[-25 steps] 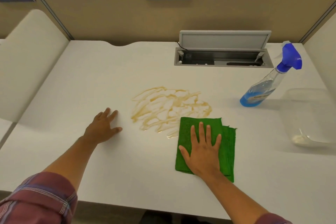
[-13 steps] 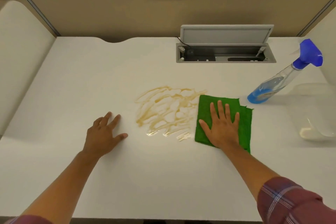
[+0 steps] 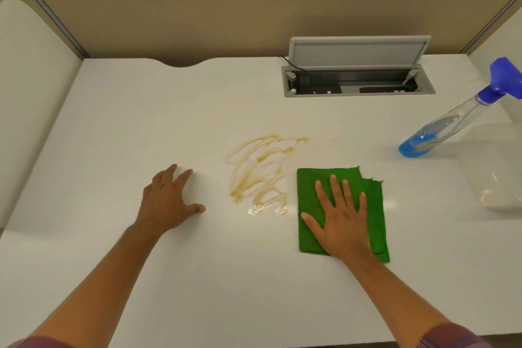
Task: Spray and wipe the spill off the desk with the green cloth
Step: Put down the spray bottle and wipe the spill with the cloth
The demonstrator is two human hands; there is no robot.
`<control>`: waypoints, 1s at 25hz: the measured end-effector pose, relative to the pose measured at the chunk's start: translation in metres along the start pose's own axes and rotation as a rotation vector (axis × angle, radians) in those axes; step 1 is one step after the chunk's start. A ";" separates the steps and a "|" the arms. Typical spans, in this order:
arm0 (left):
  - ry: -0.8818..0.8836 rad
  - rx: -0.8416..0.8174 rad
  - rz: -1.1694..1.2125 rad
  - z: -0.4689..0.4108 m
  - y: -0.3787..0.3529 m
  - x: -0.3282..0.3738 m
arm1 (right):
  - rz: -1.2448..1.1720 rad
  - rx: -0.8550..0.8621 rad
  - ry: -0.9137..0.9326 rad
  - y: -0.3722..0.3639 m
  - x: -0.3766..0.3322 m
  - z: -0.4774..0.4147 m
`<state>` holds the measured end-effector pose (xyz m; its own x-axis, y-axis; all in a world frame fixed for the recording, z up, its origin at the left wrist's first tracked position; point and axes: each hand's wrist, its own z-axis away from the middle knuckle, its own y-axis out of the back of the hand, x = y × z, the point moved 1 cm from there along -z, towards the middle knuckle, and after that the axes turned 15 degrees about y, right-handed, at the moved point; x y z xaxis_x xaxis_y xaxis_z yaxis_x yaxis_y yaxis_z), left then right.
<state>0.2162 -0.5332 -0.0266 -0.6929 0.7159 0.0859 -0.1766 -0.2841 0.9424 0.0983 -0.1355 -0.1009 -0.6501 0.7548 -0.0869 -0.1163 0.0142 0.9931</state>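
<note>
Spray bottle [image 3: 449,127] holds blue liquid low down — right hand [image 3: 343,217] flat on green cloth [image 3: 308,181], grip wide.

White desk [image 3: 141,121] bears spill [image 3: 260,169], green cloth [image 3: 310,186], spray bottle [image 3: 440,130].

The right hand [image 3: 340,217] lies flat on the green cloth [image 3: 310,206] and hides the middle of it. The tabletop under the cloth cannot be seen. The spray bottle [image 3: 440,130] has a blue top that runs off the right edge, so its nozzle is cut off. The words on its label are too small to read. A clear plastic tub [image 3: 497,178] beside it is cut off by the right edge too, and it is so see-through that its shape is hard to make out. Inside the open cable box [image 3: 358,87] it is dark, and the small parts there cannot be told. Both plaid sleeves [image 3: 452,337] are cut off at the bottom edge.
</note>
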 end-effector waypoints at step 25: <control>0.002 -0.195 0.033 -0.026 0.014 -0.021 | 0.017 -0.028 0.003 0.014 0.066 -0.036</control>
<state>0.2099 -0.5687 -0.0234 -0.7022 0.7026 0.1151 -0.2856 -0.4261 0.8584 0.0268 -0.1085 -0.0960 -0.6545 0.7527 -0.0707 -0.1264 -0.0167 0.9918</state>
